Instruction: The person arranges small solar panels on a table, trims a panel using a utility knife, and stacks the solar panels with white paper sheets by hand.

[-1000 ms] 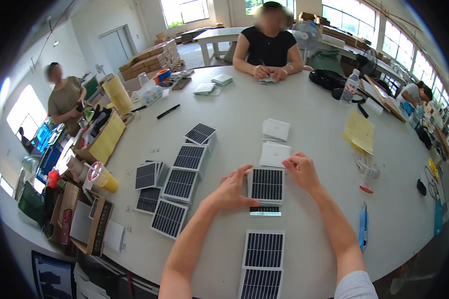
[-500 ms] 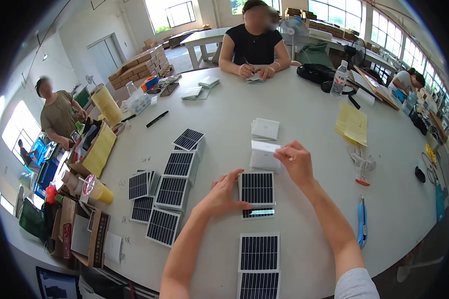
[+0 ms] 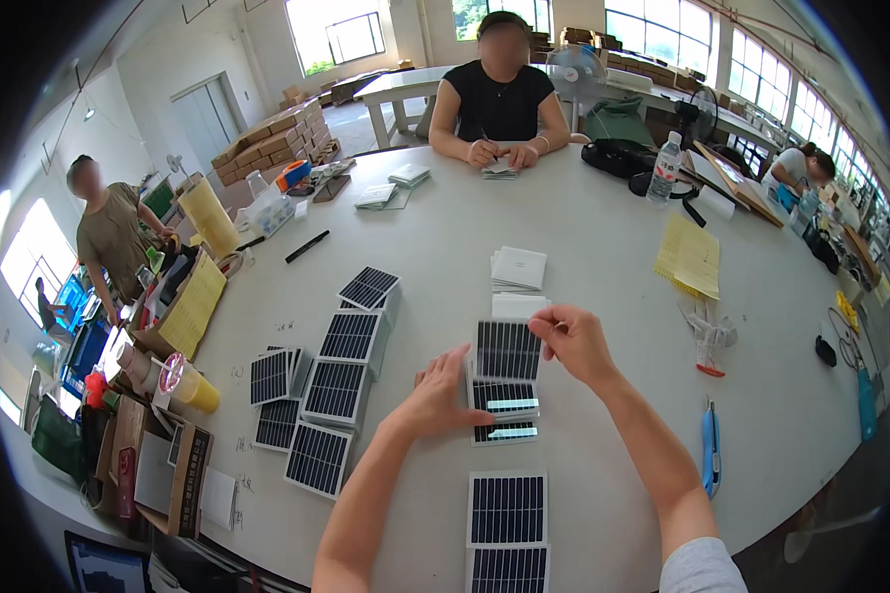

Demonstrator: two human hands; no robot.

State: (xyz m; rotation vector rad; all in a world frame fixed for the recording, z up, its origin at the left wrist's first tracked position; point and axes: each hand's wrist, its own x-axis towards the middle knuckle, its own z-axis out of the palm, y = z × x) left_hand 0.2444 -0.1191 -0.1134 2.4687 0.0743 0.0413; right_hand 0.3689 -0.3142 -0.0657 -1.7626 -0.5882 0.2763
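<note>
My right hand (image 3: 576, 346) pinches the right edge of a small solar panel (image 3: 507, 349), dark cells facing up and slightly blurred. Under and nearer than it lie more solar panels (image 3: 504, 395), overlapping in a short row, with glare across their near strips. My left hand (image 3: 435, 393) rests at the left of these panels, fingers spread, its thumb touching their edge. Beyond the held panel is a white, back-side-up stack (image 3: 520, 303), with another stack of white-backed panels (image 3: 519, 269) behind it. Two solar panels (image 3: 507, 509) lie end to end nearer to me.
Stacked solar panels (image 3: 331, 390) stand to the left. A blue cutter (image 3: 711, 450), a glove (image 3: 708, 341) and yellow paper (image 3: 688, 257) lie right. Across the white table (image 3: 603, 425) a person (image 3: 501, 99) holds a pen. A drink cup (image 3: 190, 383) stands near cartons at left.
My right hand has moved from the white-backed stack toward me and now holds a panel cells-up above the row. The row shows another overlapping panel. My left hand stays beside it.
</note>
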